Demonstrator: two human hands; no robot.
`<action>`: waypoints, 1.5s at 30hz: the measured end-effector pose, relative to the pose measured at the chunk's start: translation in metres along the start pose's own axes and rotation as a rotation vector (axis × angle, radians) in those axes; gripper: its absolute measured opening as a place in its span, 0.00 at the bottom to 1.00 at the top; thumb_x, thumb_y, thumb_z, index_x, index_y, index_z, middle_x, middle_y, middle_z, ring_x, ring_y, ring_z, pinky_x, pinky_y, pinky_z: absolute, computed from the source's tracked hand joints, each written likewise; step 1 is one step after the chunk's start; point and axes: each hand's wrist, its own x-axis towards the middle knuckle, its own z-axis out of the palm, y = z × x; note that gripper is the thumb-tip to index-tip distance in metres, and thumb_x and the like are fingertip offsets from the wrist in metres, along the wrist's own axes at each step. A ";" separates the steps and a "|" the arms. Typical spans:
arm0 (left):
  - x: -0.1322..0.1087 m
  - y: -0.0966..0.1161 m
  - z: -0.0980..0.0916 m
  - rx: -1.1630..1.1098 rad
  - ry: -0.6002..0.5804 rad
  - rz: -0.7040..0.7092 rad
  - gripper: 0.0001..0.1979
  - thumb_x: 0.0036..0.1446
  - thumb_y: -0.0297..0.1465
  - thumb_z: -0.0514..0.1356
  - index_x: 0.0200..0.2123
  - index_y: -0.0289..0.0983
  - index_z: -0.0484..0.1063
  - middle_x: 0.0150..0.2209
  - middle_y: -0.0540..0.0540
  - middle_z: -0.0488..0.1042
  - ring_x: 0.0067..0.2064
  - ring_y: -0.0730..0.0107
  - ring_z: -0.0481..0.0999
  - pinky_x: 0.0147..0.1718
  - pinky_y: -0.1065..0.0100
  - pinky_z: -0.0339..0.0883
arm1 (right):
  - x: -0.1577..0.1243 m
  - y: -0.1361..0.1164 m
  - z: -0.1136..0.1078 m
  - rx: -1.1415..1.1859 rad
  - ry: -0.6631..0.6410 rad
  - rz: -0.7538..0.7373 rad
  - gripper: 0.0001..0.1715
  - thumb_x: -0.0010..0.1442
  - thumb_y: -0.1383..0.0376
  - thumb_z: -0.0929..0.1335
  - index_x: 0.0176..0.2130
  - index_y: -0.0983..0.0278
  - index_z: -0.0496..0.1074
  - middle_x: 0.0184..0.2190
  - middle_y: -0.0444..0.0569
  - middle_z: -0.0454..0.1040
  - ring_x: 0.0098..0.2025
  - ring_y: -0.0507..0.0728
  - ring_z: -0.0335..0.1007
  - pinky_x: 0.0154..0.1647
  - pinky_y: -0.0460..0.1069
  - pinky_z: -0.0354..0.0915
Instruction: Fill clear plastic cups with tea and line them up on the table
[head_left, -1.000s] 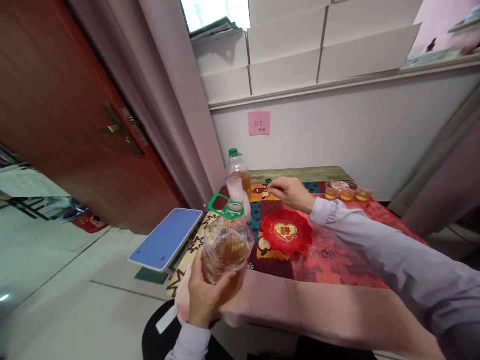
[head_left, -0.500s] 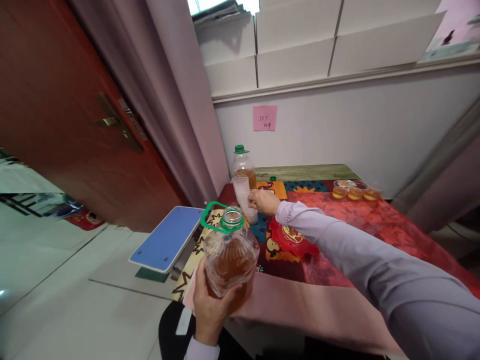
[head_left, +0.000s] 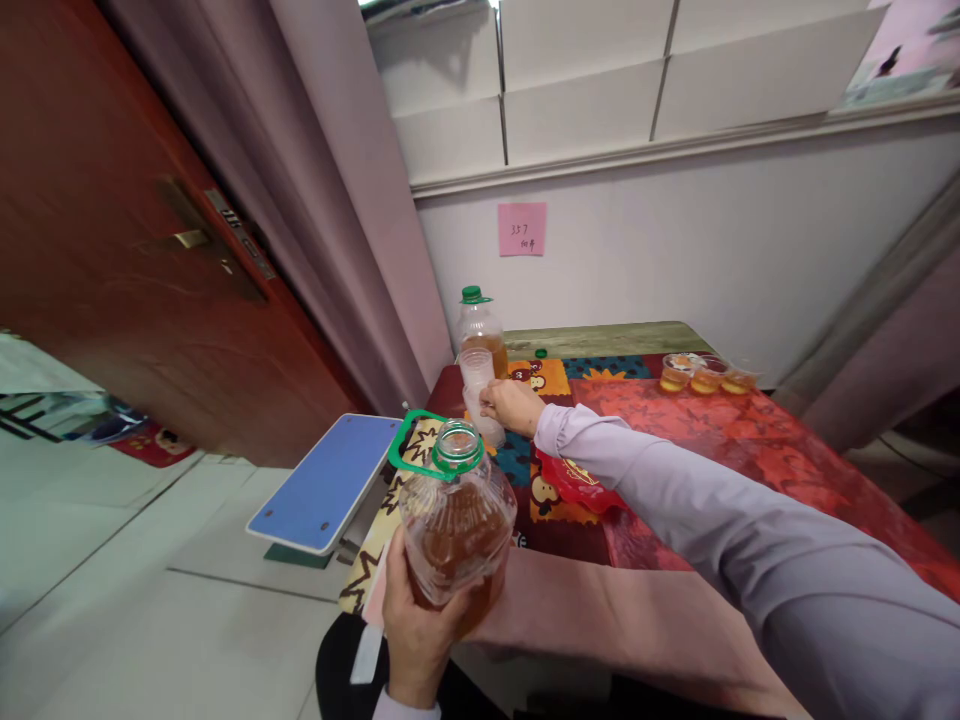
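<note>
My left hand (head_left: 417, 630) is wrapped round the lower side of a clear plastic jug (head_left: 457, 530), with brown liquid inside, an uncapped mouth and a green handle tilted to the left. Beyond it, my right hand (head_left: 516, 405) pinches the side of a stack of clear plastic cups (head_left: 476, 366). The stack kinks at the fingers, its upper part out of line with the lower part. My fingertips partly hide which cup they grip. A second jug (head_left: 484, 330), capped in green, stands just behind the stack.
Three cups of amber liquid (head_left: 705, 377) stand at the table's far right. A red scalloped dish (head_left: 574, 485) lies partly under my right forearm. A green cap (head_left: 541, 353) rests near the back edge. Left of the patterned table (head_left: 750, 450) is a blue-topped stool (head_left: 330, 480).
The cup stack has bent at my right fingers, its parts shifting out of line. My right hand has moved slightly left. The left hand still holds the jug, and the view has shifted a little.
</note>
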 end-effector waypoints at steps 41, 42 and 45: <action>0.007 0.024 0.007 0.065 -0.020 0.016 0.51 0.44 0.52 0.75 0.68 0.40 0.65 0.64 0.36 0.73 0.63 0.44 0.75 0.66 0.45 0.66 | -0.189 0.117 0.095 0.206 0.397 0.122 0.12 0.72 0.61 0.68 0.49 0.62 0.79 0.59 0.59 0.75 0.49 0.63 0.80 0.46 0.56 0.76; 0.006 0.023 0.007 0.070 -0.019 0.016 0.51 0.44 0.52 0.75 0.68 0.40 0.65 0.64 0.36 0.73 0.64 0.43 0.74 0.66 0.44 0.66 | -0.189 0.115 0.093 0.198 0.419 0.121 0.15 0.71 0.60 0.68 0.54 0.60 0.78 0.60 0.58 0.75 0.50 0.64 0.80 0.47 0.56 0.76; 0.005 0.021 0.007 0.077 -0.012 0.020 0.52 0.43 0.52 0.75 0.68 0.40 0.65 0.63 0.36 0.73 0.63 0.43 0.74 0.66 0.44 0.65 | -0.189 0.112 0.092 0.196 0.534 0.151 0.26 0.70 0.54 0.70 0.63 0.59 0.72 0.63 0.58 0.74 0.58 0.66 0.77 0.54 0.58 0.74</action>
